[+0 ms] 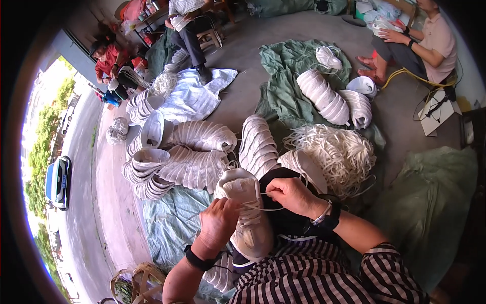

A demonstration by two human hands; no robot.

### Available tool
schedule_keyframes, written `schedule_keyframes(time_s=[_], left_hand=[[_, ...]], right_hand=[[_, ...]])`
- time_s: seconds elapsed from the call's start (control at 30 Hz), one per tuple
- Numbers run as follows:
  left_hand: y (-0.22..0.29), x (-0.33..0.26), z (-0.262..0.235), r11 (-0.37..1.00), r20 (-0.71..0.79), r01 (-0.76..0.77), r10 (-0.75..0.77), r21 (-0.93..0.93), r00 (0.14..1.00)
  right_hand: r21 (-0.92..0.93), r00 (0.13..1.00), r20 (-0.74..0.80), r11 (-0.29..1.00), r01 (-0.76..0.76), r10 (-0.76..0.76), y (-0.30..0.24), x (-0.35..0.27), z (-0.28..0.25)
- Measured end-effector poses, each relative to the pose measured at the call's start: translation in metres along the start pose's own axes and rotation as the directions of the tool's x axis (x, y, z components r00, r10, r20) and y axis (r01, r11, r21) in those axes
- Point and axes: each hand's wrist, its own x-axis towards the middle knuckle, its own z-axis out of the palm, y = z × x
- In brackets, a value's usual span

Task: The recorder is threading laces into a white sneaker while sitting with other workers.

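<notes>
A cream shoe (251, 238) rests on my lap, toe toward me, its tongue and collar pointing away. Its pale shoelace (264, 208) is partly threaded through the eyelets. My left hand (218, 223) is closed in a pinch on the lace at the shoe's left side. At the right, my right hand (296, 196) pinches the lace, which stretches between the hands across the shoe. The fingertips are partly hidden. Just beyond my right hand lies a big tangled heap of loose white laces (334, 157).
Rows of nested white shoe uppers (197, 164) lie ahead on tarps. More stacked uppers (324, 96) sit on a green tarp (283, 66). Several people (430, 45) work around. A woven basket (147, 283) stands at lower left, a green sack (425, 197) at right. A car (58, 182) is outside.
</notes>
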Motion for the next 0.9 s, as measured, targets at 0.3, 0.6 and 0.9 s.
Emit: schedule_keyframes(time_s=[0.3, 0.6, 0.9], left_hand=[[-0.017, -0.01, -0.001, 0.466, 0.246, 0.499, -0.503, -0.73, 0.829], [-0.023, -0.032, 0.013, 0.582, 0.112, 0.434, -0.506, -0.688, 0.855], [-0.029, -0.04, 0.013, 0.516, 0.194, 0.441, -0.463, -0.735, 0.865]], right_hand=[[-0.204, 0.988, -0.059, 0.97, 0.129, -0.144, 0.0, 0.0, 0.002], [-0.248, 0.982, -0.108, 0.96, 0.127, -0.158, 0.001, 0.004, 0.01], [-0.126, 0.958, 0.21, 0.966, 0.227, -0.198, -0.005, 0.013, -0.003]])
